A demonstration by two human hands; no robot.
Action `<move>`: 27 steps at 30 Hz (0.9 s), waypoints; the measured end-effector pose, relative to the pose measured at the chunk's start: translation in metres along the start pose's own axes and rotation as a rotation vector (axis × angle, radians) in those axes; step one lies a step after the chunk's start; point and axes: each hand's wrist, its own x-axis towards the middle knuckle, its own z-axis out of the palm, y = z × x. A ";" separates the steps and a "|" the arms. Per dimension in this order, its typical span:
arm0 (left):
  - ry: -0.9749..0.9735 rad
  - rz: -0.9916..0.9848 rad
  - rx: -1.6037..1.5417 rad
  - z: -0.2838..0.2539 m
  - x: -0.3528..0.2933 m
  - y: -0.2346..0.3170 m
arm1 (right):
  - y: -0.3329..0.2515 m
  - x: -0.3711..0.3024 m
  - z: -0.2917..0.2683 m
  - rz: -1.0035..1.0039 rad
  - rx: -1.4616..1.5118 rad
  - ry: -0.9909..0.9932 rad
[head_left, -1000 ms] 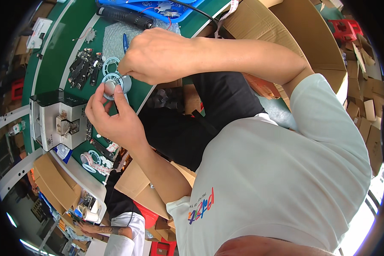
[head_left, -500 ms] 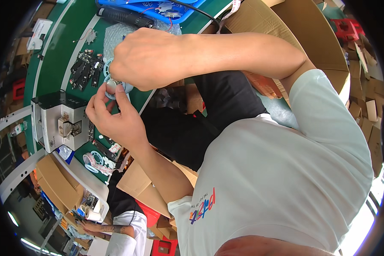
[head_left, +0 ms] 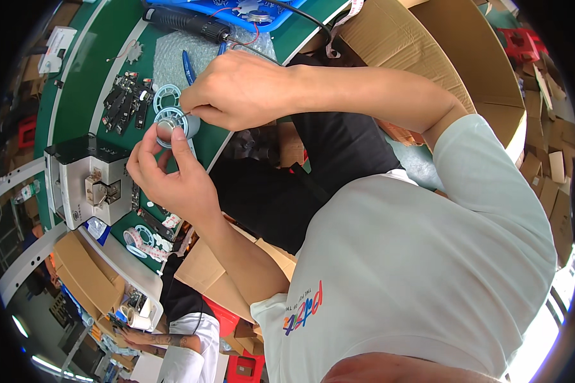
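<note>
The left hand [head_left: 176, 182] pinches a silver disc [head_left: 165, 131] between thumb and forefinger, the other fingers loosely bent behind. The disc sits at the mouth of a pale blue cup [head_left: 192, 126], whose rim circles it just beyond those fingertips. The right hand [head_left: 236, 89] is closed, its fingers curled in and their tips together at the cup's rim, above and to the right of the left thumb; whether they grip anything is hidden. Just above the cup and left of the right fingertips lies a blue ring [head_left: 167, 96]. Farther left of both sets of fingers is a heap of black parts [head_left: 126, 102], and a grey machine [head_left: 83, 185] stands left of the left hand. Below the left fingers, near the wrist, lie a tape roll [head_left: 133, 238] and more small pieces. Above the right knuckles, a blue tool [head_left: 188, 67] rests on bubble wrap [head_left: 166, 54]; beyond that are a black screwdriver [head_left: 185, 23] and a blue tray [head_left: 280, 20]. The green table [head_left: 86, 83] runs under the fingers.
</note>
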 end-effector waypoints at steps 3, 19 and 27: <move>-0.013 -0.034 -0.034 -0.001 0.000 0.000 | 0.006 -0.004 0.010 -0.044 0.066 0.088; -0.027 -0.196 -0.465 -0.013 0.002 0.000 | -0.005 0.001 -0.005 -0.047 -0.026 -0.004; -0.108 0.176 -0.057 -0.031 -0.007 -0.008 | -0.007 0.002 -0.011 0.208 0.450 -0.020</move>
